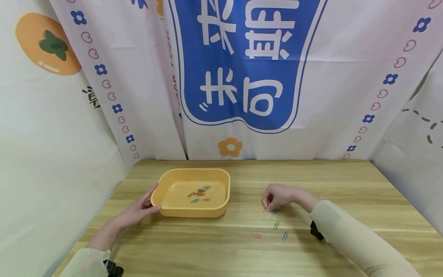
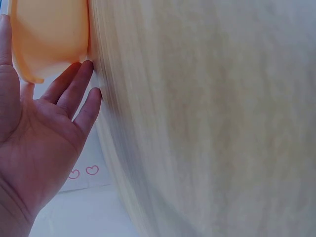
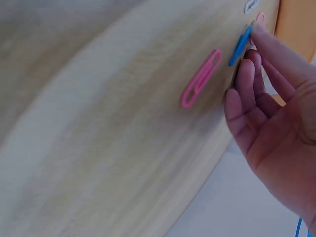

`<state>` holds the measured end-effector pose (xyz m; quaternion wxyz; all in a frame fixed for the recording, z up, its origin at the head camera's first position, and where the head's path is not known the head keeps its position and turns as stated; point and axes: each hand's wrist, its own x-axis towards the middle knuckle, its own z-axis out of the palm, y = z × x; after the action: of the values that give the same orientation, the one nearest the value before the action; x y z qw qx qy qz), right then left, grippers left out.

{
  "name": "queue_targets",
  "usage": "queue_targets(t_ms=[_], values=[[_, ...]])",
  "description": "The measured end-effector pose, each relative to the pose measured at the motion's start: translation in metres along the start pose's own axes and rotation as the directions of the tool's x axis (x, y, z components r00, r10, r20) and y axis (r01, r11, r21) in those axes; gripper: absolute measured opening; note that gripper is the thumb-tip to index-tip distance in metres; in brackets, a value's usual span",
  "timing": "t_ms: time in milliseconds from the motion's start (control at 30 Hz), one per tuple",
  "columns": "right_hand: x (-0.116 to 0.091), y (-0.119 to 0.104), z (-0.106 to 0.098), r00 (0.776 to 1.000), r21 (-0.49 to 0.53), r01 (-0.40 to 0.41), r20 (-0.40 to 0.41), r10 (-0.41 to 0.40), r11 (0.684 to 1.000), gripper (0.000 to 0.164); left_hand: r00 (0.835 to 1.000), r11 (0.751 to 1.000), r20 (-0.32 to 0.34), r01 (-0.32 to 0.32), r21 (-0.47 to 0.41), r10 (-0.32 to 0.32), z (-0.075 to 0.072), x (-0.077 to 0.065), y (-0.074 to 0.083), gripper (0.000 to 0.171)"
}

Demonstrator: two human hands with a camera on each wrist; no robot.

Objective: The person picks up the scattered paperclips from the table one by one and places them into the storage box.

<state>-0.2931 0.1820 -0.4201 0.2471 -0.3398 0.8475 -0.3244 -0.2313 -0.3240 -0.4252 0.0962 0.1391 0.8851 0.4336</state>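
Note:
At the left, my left hand (image 1: pixel 140 209) rests against the corner of a yellow tray (image 1: pixel 190 212). Its thumb lies along the front wall and its fingers, fairly straight, touch the left side. Inside the tray are several paper clips (image 1: pixel 197 193) in mixed colours. To the right, my right hand (image 1: pixel 278 194) is low over the table, thumb and forefinger pinching a pink paper clip (image 3: pixel 260 18). Right by those fingertips lies a blue paper clip (image 3: pixel 240 47), with another pink paper clip (image 3: pixel 201 79) a little farther off.
Nearer me on the wooden table (image 1: pixel 207 246) lie a green paper clip (image 1: pixel 276 225), a grey-blue paper clip (image 1: pixel 285 236), a pink paper clip (image 1: pixel 256 236) and white paper clips (image 1: pixel 262 221). A printed cloth (image 1: pixel 238 142) hangs behind the table.

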Motion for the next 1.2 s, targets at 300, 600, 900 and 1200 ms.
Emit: queue_targets(t_ms=[300, 600, 900, 1200], values=[[-0.0046, 0.0023, -0.0003, 0.997, 0.014, 0.055, -0.057, -0.054, 0.998, 0.012, 1.0, 1.0, 0.004, 0.01, -0.012, -0.01, -0.0013, 0.0028, 0.0031, 0.086], [-0.0033, 0.0064, 0.0008, 0.996, 0.05, 0.063, -0.058, -0.06, 0.997, 0.01, 1.0, 1.0, 0.016, 0.023, -0.007, -0.023, -0.0019, 0.0021, 0.0067, 0.086], [-0.0059, 0.0052, 0.0033, 0.994, 0.09, 0.081, -0.087, -0.073, 0.993, 0.007, 1.0, 1.0, 0.01, 0.006, -0.002, -0.006, -0.0003, -0.0002, 0.0036, 0.087], [-0.0063, -0.0001, 0.0029, 0.996, 0.032, 0.053, -0.079, -0.05, 0.998, 0.009, 1.0, 1.0, 0.011, 0.008, -0.012, -0.007, 0.0003, 0.0015, 0.0015, 0.087]])
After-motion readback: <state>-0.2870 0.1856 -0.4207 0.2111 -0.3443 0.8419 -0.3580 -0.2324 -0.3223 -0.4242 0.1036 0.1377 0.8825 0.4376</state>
